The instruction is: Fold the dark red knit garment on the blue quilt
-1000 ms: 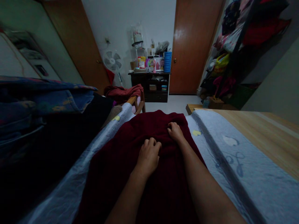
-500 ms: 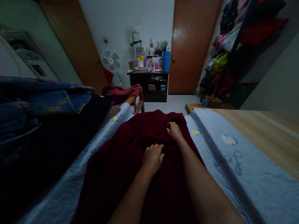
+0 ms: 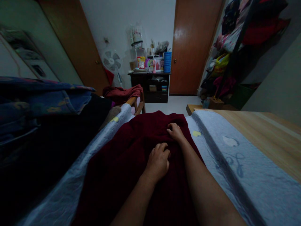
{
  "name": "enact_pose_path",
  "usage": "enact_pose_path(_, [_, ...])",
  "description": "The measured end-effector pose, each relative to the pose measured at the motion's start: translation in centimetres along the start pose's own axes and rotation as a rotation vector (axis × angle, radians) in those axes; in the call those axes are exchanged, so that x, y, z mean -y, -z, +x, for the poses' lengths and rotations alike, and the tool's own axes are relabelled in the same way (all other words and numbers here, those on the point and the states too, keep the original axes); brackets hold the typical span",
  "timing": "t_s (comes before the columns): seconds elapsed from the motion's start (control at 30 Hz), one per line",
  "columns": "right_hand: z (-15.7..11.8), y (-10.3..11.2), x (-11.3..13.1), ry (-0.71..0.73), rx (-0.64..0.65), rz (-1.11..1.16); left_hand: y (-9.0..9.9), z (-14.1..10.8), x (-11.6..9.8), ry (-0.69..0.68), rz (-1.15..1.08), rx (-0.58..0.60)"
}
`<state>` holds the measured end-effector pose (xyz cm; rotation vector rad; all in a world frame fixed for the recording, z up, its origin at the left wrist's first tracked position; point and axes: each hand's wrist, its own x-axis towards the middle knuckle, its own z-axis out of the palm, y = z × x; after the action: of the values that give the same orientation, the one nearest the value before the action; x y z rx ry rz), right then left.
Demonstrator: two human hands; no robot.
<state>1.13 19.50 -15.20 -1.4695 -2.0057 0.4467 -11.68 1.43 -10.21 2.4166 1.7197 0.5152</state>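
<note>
A dark red cloth [image 3: 131, 147], perhaps a garment, lies spread over the bed in front of me, with soft wrinkles near my hands. My left hand [image 3: 158, 160] is over the middle of it, palm down, fingers loosely bent and apart, holding nothing that I can see. Farther forward, near the cloth's right edge, my right hand [image 3: 175, 131] has its fingers curled down onto the fabric, which bunches beside them. Its fingertips are partly hidden in the folds.
Under the cloth is a light blue patterned bedsheet [image 3: 254, 163]. Dark clothes and denim [image 3: 58, 102] are piled at left. Bare wood [image 3: 270, 128] borders the right side. Beyond the bed stand a wooden chair with a red cloth [image 3: 123, 94], a fan [image 3: 112, 61] and a dark cabinet [image 3: 150, 94].
My left hand has slid a little to the right across the cloth, and its fingers are more bent. My right hand has stayed almost in place.
</note>
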Motion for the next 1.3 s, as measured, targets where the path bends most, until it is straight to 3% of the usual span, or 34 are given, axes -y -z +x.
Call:
enact_pose_path(0.47, [0.3, 1.7, 0.4, -0.035, 0.062, 0.247, -2.3, 1.0, 1.3, 0.158, -0.135, 0.02])
enact_pose_path(0.7, [0.4, 2.2, 0.1, -0.201, 0.054, 0.557, -1.7, 1.0, 0.4, 0.133, -0.061, 0.052])
enact_pose_path(0.97, [0.5, 2.0, 0.0, -0.251, 0.055, 0.65, -0.6, 0.7, -1.0, 0.085, 0.094, 0.042])
enact_pose_path(1.1, [0.4, 2.0, 0.1, -0.243, 0.057, 0.621, -0.5, 0.7, -1.3, 0.127, 0.079, 0.009])
enact_pose_path(1.3, [0.5, 1.7, -0.3, -0.235, 0.067, 0.633, -0.3, 1.0, 0.0, 0.26, -0.002, 0.083])
